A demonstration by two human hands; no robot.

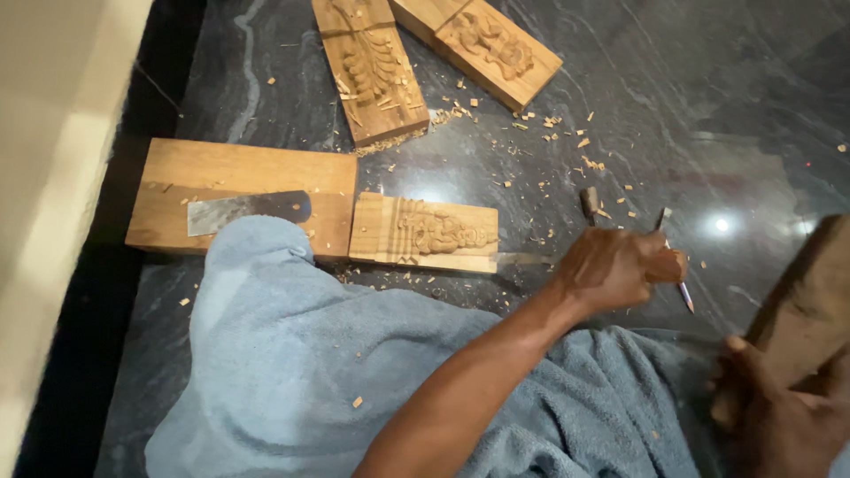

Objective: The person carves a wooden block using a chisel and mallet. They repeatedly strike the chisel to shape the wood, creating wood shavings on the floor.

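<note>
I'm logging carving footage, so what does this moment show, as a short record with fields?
Setting: dark polished stone floor strewn with wood chips
Left hand: grips a wooden-handled chisel, blade tip against the end of the carved wooden block
Right hand: holds a wooden mallet, raised at the right edge
Near the block: plain wooden board with a flat metal blade lying on it
Further off: two more carved blocks
Lap: blue towel
Loose: pencil beside the left hand
</note>
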